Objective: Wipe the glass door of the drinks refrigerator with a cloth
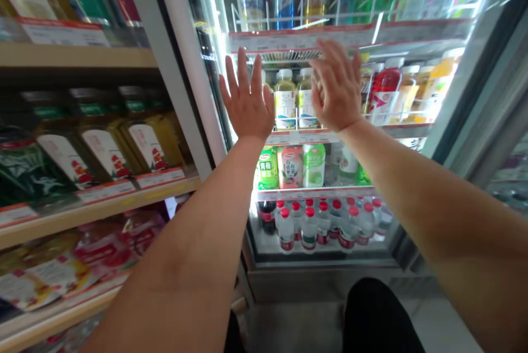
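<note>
Two white-capped tea bottles (285,101) stand upright at the upper centre of the frame, their long axes running up the picture, in the gap between the hands. The left hand (248,105), fingers spread and empty, is just left of them; the blurred right hand (336,89), loosely open, overlaps the right bottle's edge. The hands are apart; whether either touches glass, I cannot tell.

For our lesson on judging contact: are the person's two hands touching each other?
Apart. The head view shows a plain gap between the left hand and the right hand, with white-labelled bottles visible through it.
</note>
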The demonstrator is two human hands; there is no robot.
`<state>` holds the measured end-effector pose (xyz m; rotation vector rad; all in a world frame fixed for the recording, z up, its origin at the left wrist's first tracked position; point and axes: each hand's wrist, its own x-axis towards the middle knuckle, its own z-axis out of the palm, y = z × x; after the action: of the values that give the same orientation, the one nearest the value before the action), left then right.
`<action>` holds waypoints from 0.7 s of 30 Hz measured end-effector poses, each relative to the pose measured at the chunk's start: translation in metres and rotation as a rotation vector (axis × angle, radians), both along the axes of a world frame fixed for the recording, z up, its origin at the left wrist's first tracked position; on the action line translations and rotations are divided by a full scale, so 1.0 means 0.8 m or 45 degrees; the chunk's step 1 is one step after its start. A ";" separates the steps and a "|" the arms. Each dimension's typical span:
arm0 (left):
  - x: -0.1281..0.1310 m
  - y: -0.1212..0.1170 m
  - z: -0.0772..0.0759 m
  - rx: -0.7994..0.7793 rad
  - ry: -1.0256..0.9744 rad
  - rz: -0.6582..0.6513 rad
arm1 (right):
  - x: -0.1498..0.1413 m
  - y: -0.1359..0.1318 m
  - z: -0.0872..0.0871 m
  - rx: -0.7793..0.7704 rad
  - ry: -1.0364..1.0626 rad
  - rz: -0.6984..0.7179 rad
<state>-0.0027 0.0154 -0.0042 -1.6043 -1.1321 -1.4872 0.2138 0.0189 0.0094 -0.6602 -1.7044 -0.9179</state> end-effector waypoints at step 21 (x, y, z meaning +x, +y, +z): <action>-0.003 0.023 -0.003 0.091 0.020 -0.137 | -0.009 -0.024 -0.002 -0.198 -0.177 -0.132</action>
<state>-0.0050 0.0339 -0.0068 -1.6471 -0.9861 -1.5636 0.2064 -0.0005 0.0074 -0.8099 -1.8937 -0.9281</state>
